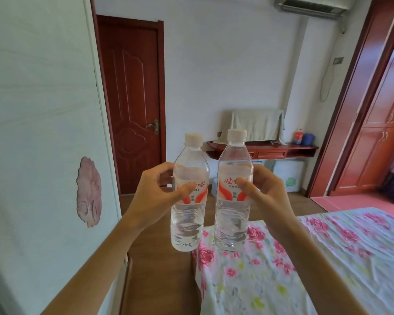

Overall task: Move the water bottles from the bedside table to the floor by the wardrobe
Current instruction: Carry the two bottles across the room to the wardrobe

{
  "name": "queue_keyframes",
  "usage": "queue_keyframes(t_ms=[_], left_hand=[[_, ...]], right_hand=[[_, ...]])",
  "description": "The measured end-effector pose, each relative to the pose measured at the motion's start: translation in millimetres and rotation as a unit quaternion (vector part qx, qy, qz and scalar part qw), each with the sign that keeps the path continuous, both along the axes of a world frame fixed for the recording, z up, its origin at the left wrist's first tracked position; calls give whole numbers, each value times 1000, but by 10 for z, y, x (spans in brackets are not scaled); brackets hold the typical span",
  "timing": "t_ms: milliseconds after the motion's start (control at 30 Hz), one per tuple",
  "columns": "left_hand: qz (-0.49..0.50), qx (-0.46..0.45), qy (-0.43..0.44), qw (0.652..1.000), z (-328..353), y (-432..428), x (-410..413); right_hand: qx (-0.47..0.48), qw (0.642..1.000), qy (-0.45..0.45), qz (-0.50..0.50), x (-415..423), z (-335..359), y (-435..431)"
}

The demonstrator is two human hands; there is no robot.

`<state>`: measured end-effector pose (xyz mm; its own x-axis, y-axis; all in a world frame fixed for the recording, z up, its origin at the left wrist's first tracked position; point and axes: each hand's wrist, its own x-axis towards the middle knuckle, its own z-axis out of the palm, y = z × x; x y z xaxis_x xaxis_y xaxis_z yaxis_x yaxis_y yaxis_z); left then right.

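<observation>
A narrow strip of wooden floor (pixel 159 269) is seen nearest, bounded on the left by a tall white panel (pixel 43 133), judged to be a wardrobe's side, and on the right by the corner of a flowered bed (pixel 305 258).

Above that strip two capped, nearly full bottles are held in the air, one to each hand. The left bottle (pixel 187 223) is gripped at its label by the left hand (pixel 155 196), thumb across the front and fingers curled behind. The right bottle (pixel 231 223) is gripped in the same way by the right hand (pixel 266 196). Both are carried upright, long axes vertical, just beside each other. No bedside table is in view, and neither bottle has been set down yet.

The floor lies below and to the left of the bottles, so the left hand is the nearer to the panel. The right bottle is seen against the bed's corner and would probably have to be brought left past that edge before being lowered. More room is offered farther on, where the strip widens toward a shut door (pixel 130 98).

Beyond, a wall shelf (pixel 271 151) and red-brown cupboards (pixel 373 155) are seen. Whether these are the wardrobe meant cannot be told.
</observation>
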<state>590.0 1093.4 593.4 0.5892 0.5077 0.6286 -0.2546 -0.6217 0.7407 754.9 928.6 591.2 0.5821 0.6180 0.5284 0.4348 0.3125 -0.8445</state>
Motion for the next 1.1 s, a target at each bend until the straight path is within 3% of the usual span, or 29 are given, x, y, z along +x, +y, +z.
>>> queue_keyframes(t_ms=[500, 1100], left_hand=[[72, 8, -7, 997, -4, 1245, 710], [129, -55, -19, 990, -84, 2890, 1893]], right_hand=[[0, 998, -3, 63, 881, -48, 1492], [-28, 994, 31, 102, 2197, -205, 3333]])
